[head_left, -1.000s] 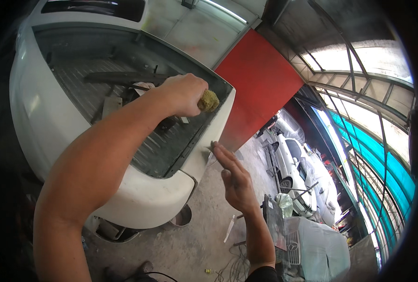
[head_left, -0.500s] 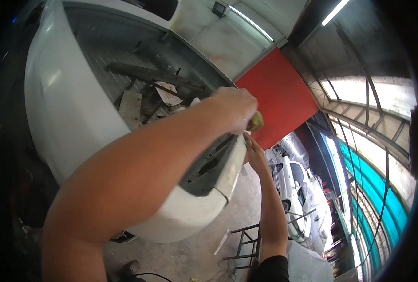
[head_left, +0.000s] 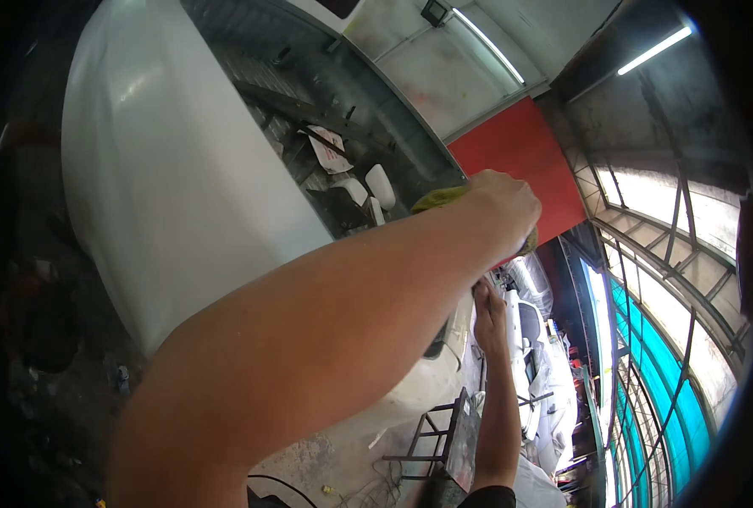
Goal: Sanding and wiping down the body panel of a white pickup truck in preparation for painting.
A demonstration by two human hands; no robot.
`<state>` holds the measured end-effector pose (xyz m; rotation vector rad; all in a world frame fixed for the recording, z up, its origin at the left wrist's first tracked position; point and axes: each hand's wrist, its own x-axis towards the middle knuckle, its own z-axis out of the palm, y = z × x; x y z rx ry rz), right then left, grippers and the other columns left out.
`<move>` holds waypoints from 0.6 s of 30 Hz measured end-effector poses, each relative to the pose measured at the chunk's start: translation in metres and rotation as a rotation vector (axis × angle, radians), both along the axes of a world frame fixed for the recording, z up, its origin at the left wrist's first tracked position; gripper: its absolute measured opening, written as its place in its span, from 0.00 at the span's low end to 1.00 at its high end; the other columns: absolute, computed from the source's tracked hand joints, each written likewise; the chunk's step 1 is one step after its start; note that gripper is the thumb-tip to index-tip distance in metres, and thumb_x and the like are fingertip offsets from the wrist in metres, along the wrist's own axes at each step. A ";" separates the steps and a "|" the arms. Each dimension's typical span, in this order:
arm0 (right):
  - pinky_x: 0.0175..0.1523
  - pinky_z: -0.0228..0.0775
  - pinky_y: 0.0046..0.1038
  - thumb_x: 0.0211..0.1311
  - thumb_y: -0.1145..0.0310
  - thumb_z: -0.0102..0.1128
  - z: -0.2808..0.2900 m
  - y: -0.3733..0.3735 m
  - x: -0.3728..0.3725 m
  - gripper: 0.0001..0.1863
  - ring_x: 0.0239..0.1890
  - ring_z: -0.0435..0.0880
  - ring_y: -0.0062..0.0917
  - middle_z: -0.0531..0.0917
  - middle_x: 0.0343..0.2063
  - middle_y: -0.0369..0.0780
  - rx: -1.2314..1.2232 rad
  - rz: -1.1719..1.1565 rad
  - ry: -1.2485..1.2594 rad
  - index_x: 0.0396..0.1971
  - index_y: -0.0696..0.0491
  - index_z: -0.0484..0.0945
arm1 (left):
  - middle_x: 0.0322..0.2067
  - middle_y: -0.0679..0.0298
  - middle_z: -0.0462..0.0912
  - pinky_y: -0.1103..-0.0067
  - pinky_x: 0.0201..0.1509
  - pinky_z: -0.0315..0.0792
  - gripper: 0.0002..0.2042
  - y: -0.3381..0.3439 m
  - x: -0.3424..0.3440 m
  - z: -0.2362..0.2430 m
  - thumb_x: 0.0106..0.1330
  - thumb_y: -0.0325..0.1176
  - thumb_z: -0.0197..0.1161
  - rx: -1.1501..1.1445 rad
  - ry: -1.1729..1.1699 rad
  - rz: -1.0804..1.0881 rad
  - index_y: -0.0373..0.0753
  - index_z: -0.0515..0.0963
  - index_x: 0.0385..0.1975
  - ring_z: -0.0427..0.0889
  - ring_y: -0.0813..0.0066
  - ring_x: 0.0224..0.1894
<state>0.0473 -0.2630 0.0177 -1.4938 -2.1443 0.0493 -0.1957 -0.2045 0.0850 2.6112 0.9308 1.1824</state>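
My left arm reaches across the view from the lower left. Its hand, my left hand [head_left: 508, 203], is closed over a yellow-green cloth [head_left: 438, 198], which shows on both sides of the fist above the far rim of a white pickup's bed. Under my left wrist is my right hand [head_left: 490, 315], upright beside the pickup's tailgate end [head_left: 454, 343]. Its fingers are bent together around a small dark spot I cannot make out. My left forearm hides most of the tailgate and the rim between the hands. The white side panel [head_left: 169, 169] curves along the left.
Inside the truck bed [head_left: 364, 93] lie dark metal bars, a printed paper sheet [head_left: 330, 151] and white mirror-like covers [head_left: 380, 186]. A dark metal stand [head_left: 431, 436] and a cable [head_left: 283, 483] are on the floor. Beyond stands another white car [head_left: 529, 330] before a red panel [head_left: 512, 157].
The view has shifted, and both hands now sit further right in it. More of the cloth shows beside my left fist. White covers have come into sight in the bed.
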 end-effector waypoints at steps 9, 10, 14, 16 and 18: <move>0.71 0.45 0.50 0.76 0.64 0.33 -0.022 -0.068 -0.066 0.22 0.67 0.66 0.41 0.74 0.59 0.49 0.030 0.331 -0.088 0.58 0.59 0.72 | 0.38 0.52 0.84 0.67 0.47 0.78 0.12 0.010 -0.024 -0.026 0.50 0.31 0.67 0.048 0.046 0.039 0.36 0.82 0.35 0.83 0.56 0.45; 0.71 0.43 0.51 0.76 0.65 0.35 -0.029 -0.045 -0.050 0.21 0.66 0.68 0.39 0.75 0.59 0.48 0.007 0.236 -0.017 0.57 0.59 0.73 | 0.38 0.52 0.84 0.65 0.47 0.78 0.12 0.007 -0.029 -0.025 0.50 0.31 0.67 0.050 0.062 0.043 0.35 0.81 0.35 0.83 0.54 0.45; 0.70 0.52 0.41 0.74 0.66 0.42 -0.019 0.053 0.023 0.18 0.61 0.75 0.35 0.79 0.54 0.45 0.078 -0.022 0.064 0.57 0.56 0.73 | 0.37 0.52 0.84 0.65 0.48 0.77 0.14 0.008 -0.023 -0.023 0.49 0.31 0.68 0.037 0.037 0.035 0.37 0.81 0.37 0.82 0.53 0.44; 0.68 0.56 0.37 0.74 0.66 0.43 -0.027 0.069 0.028 0.18 0.59 0.76 0.36 0.80 0.53 0.46 0.093 -0.010 0.112 0.57 0.56 0.73 | 0.37 0.52 0.84 0.65 0.48 0.76 0.16 0.018 -0.022 -0.037 0.47 0.32 0.69 0.015 0.068 0.074 0.38 0.80 0.38 0.82 0.52 0.44; 0.66 0.61 0.33 0.72 0.66 0.45 -0.031 0.050 -0.014 0.19 0.59 0.76 0.39 0.79 0.54 0.48 -0.004 -0.114 0.057 0.58 0.55 0.71 | 0.37 0.52 0.84 0.65 0.48 0.76 0.16 0.015 -0.037 -0.042 0.47 0.32 0.69 -0.018 0.134 0.084 0.38 0.80 0.38 0.82 0.52 0.44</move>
